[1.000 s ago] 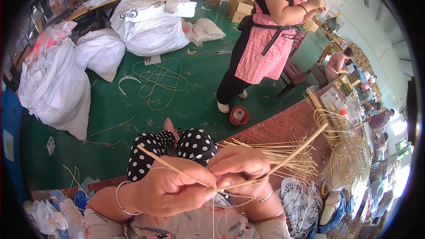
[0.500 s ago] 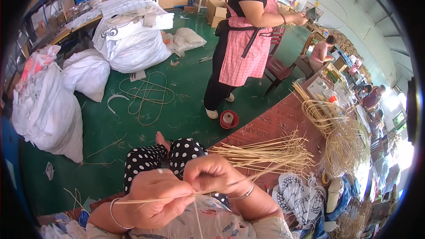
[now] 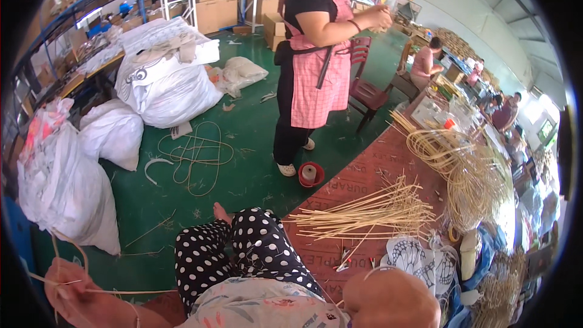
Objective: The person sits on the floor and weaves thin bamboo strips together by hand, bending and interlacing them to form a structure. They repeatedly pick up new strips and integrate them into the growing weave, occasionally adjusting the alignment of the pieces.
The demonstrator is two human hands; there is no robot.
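At the lower left, my left hand (image 3: 70, 291) is closed around thin pale bamboo strips (image 3: 127, 292). One strip runs rightward toward my lap, and a curved one (image 3: 76, 248) rises above the fingers. At the bottom right, a rounded part of my right arm (image 3: 392, 300) shows close up, with a bracelet (image 3: 371, 272) at its upper left. The fingers on that side are hidden. A black-and-white butterfly-patterned sheet (image 3: 440, 264) lies just beyond this arm. Loose bamboo sticks (image 3: 370, 212) are heaped on the reddish board (image 3: 364, 167), with a small red-handled tool (image 3: 346, 259) nearer me.
A co-worker in a pink checked apron (image 3: 319, 85) stands ahead, by a red bowl (image 3: 311, 174) holding a spool. White sacks (image 3: 70, 176) fill the left. Coiled cane (image 3: 437, 152) lies on the board's far right. A looped cord (image 3: 197, 158) lies on the green floor.
My hands were together over my lap, working on a strip. Now they are wide apart, the left at the lower left with strips, the right arm at the lower right.
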